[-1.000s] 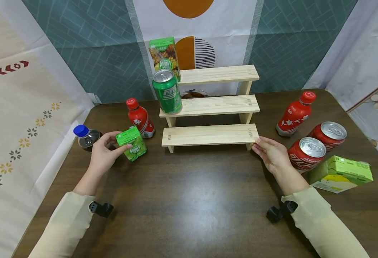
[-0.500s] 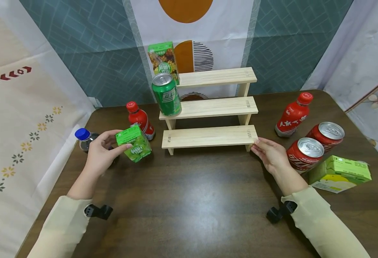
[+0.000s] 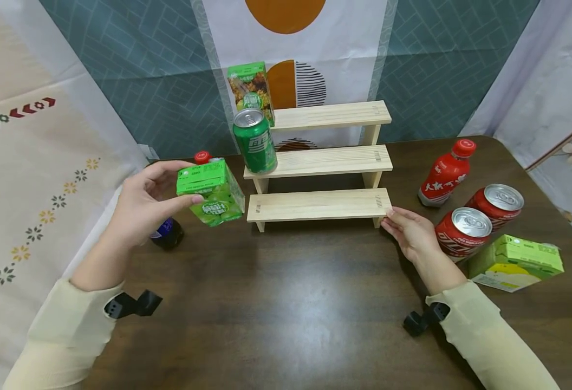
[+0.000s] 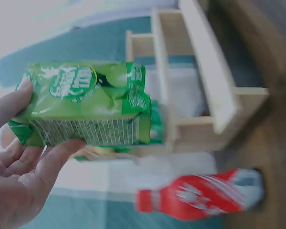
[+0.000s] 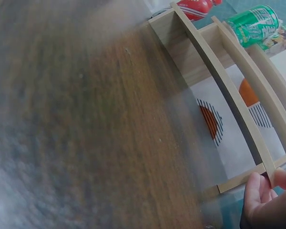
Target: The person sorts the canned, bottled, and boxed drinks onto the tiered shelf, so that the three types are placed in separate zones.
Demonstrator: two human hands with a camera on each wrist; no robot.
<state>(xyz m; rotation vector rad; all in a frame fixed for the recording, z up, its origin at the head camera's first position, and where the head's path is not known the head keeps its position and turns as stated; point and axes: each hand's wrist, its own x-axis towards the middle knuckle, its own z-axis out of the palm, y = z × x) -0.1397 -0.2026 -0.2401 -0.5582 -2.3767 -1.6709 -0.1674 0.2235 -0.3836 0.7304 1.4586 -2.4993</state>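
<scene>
My left hand (image 3: 142,208) grips a green juice carton (image 3: 210,192) between thumb and fingers, holding it above the table at the left of the wooden shelf. In the left wrist view the carton (image 4: 86,102) shows a barcode-like striped side, and the fingers wrap its near end. My right hand (image 3: 413,233) pinches the right end of the lowest step of the three-tier wooden shelf (image 3: 317,206). A green can (image 3: 254,142) stands at the left of the middle step. Behind it, a carton with a food picture (image 3: 249,89) stands at the left of the top step.
A red bottle (image 4: 200,193) stands left of the shelf, mostly hidden by the carton in the head view. A dark bottle (image 3: 168,234) is partly behind my left hand. On the right are a red bottle (image 3: 446,172), two red cans (image 3: 463,233) and a yellow-green carton (image 3: 515,264).
My left hand has raised the juice carton off the table area and brought it slightly right, nearer the shelf. My right hand stays on the shelf's lowest step.
</scene>
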